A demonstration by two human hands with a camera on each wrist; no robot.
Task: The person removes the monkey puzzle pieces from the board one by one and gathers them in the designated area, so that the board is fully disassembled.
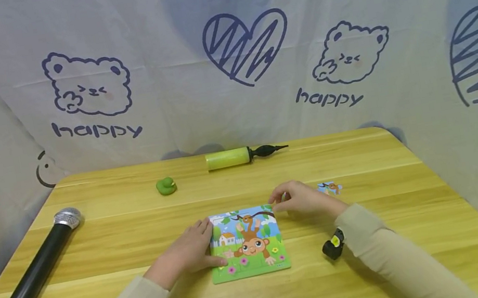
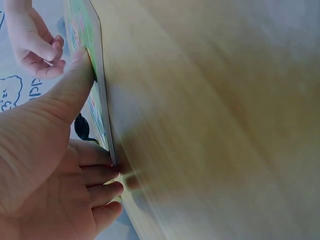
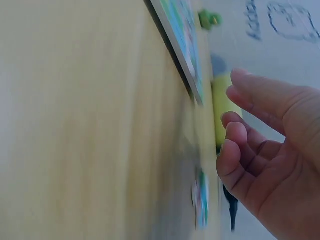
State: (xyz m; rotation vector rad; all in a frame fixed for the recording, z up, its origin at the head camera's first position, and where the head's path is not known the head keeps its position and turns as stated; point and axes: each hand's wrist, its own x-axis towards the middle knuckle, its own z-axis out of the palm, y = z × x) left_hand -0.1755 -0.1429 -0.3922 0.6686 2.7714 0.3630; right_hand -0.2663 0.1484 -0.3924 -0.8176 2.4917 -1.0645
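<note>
A jigsaw puzzle board (image 1: pixel 247 245) with a monkey hanging upside down lies flat on the table. My left hand (image 1: pixel 189 247) rests at its left side, the thumb lying on the picture and the fairly straight fingers touching the edge; the left wrist view shows this hand (image 2: pixel 60 160) close up. Just by the board's upper right corner is my right hand (image 1: pixel 297 198), its fingers loosely bent. Nothing shows between those fingers in the right wrist view, where the hand (image 3: pixel 270 135) is apart from the board. A loose puzzle piece (image 1: pixel 328 188) lies beyond the right wrist.
A green toy duck (image 1: pixel 166 186) and a yellow-green hand pump (image 1: pixel 228 158) with a black nozzle are toward the back of the wooden table (image 1: pixel 136 213). At the left lies a black microphone (image 1: pixel 41 271). A white printed cloth (image 1: pixel 172 91) hangs behind the table.
</note>
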